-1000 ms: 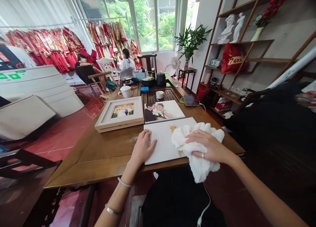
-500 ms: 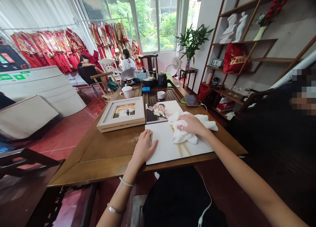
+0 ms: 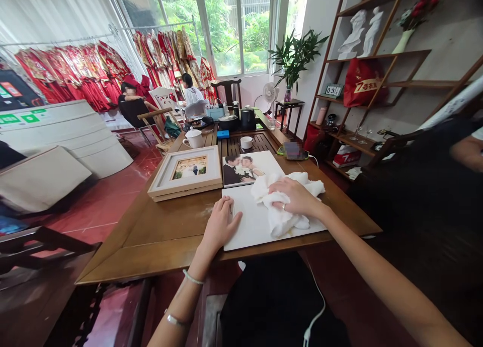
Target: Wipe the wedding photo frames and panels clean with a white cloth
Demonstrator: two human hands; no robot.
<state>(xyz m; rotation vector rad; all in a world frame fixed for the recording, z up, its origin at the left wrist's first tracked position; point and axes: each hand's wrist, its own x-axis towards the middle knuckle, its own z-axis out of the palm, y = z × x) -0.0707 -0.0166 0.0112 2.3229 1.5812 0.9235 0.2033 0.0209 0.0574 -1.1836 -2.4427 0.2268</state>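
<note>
A white photo panel lies flat at the table's near edge. My left hand rests on its left side, fingers stretched out and thumb apart. A bunched white cloth covers much of the panel's right part, and my right hand grips it, pressing it down on the surface. The cloth hides most of the panel's printed picture; only a small yellowish bit shows below it. Just beyond sits a second panel with a wedding couple's photo, its right corner partly under the cloth.
Two stacked wooden picture frames lie on the left of the wooden table. Farther back stand a white lidded mug, a small white cup, and a phone on a cable. At the right edge is another person's arm.
My right hand has moved the cloth slightly toward me over the panel, hiding the yellowish printed stripes that showed before. The left hand stays in place.
</note>
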